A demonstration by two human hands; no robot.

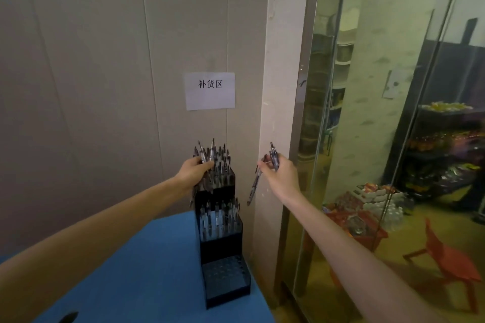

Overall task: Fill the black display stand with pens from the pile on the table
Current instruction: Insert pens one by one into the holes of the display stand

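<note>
Black display stand (pixel 223 241) sitting at the blue table's (pixel 147 265) right edge, top two tiers holding pens.
Left hand (pixel 195 173) is clutching a pen bunch (pixel 207 155); right hand (pixel 280 174) is pinching two pens (pixel 274 157).

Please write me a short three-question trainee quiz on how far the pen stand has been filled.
1. True or false: the bottom tier of the black display stand holds pens.
2. Which hand holds pens beside the stand, clear of it: A left hand, B right hand?
3. Fill in: the table cover is ____.

Key: 1 false, its holes are empty; 2 B; 3 blue.
</note>
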